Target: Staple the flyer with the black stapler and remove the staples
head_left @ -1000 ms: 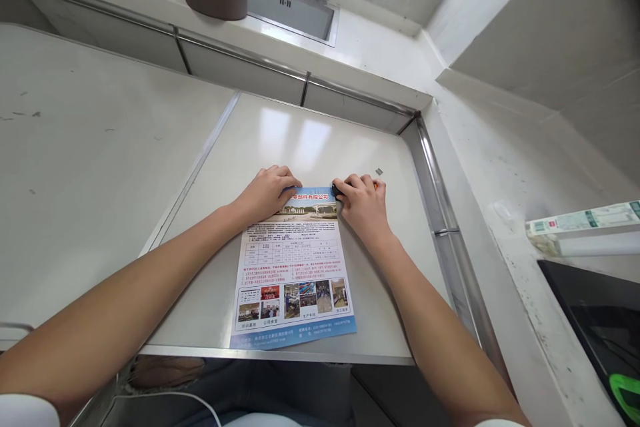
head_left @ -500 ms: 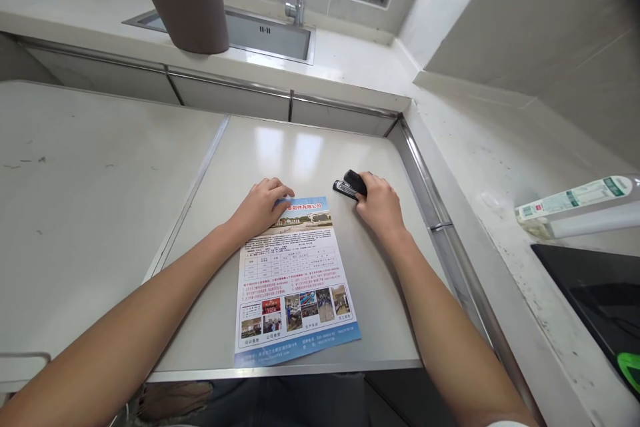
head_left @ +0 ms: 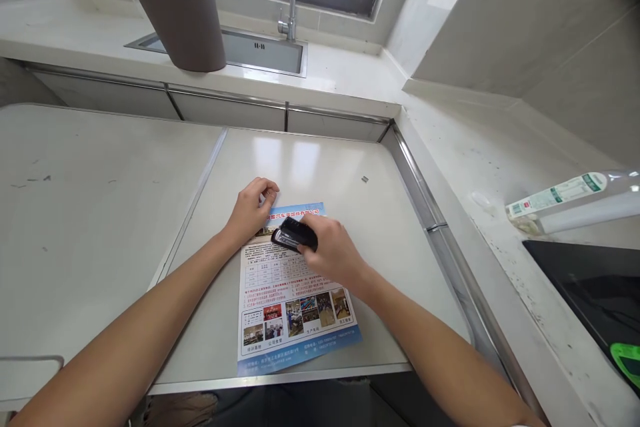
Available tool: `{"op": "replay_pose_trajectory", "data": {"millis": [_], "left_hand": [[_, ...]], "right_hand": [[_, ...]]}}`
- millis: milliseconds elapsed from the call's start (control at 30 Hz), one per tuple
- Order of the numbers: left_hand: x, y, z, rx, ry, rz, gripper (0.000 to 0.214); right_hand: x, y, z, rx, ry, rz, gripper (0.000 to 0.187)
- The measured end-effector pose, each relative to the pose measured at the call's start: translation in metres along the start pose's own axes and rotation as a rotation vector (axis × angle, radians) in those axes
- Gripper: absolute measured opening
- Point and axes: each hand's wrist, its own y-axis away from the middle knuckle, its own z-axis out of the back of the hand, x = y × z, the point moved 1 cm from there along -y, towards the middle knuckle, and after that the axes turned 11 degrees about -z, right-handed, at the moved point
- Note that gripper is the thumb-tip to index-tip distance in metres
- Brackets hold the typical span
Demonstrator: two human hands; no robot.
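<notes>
My right hand point(head_left: 333, 247) grips a black stapler point(head_left: 295, 233) over the upper part of a printed leaflet point(head_left: 300, 287). The stapler points left, its jaws slightly apart; whether it touches the sheet I cannot tell. At the leaflet's upper left corner is my left hand point(head_left: 255, 208), its fingers curled and thumb against the index finger. It appears to pinch that corner, though the fingers partly hide the contact. The leaflet lies on the white table point(head_left: 195, 320), with a blue band along its bottom edge.
Small staples point(head_left: 365, 179) lie on the table, right of the leaflet's top. Behind the table are a metal rail point(head_left: 225, 95), a sink point(head_left: 265, 53) and a brown column point(head_left: 193, 20). A clear, labelled package point(head_left: 560, 197) and a black panel point(head_left: 590, 300) sit on the right ledge.
My right hand has carried the stapler left and nearer, over the leaflet, uncovering the staples on the table. My left hand has shifted slightly left and its fingers have curled in. The view has tilted up.
</notes>
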Motion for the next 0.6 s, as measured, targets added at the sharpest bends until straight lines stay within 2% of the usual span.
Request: {"op": "replay_pose_trajectory", "data": {"millis": [100, 167, 333, 433, 500, 600], "left_hand": [[-0.001, -0.001, 0.005, -0.100, 0.014, -0.001, 0.012], [0.000, -0.002, 0.007, -0.148, 0.019, 0.017, 0.012], [0.011, -0.003, 0.008, -0.155, 0.073, 0.096, 0.010], [0.015, -0.004, 0.007, -0.149, 0.095, 0.148, 0.010], [0.015, -0.004, 0.006, -0.142, 0.105, 0.169, 0.011], [0.013, -0.005, 0.007, -0.137, 0.123, 0.186, 0.012]], "right_hand": [[0.001, 0.001, -0.007, 0.056, 0.024, 0.014, 0.019], [-0.008, -0.004, 0.000, 0.097, 0.043, 0.014, 0.017], [-0.058, -0.028, 0.048, 0.226, 0.103, 0.085, 0.013], [-0.090, -0.036, 0.075, 0.270, 0.101, 0.044, 0.021], [-0.102, -0.038, 0.084, 0.288, 0.117, 0.018, 0.024], [-0.107, -0.037, 0.086, 0.300, 0.164, 0.007, 0.020]]}}
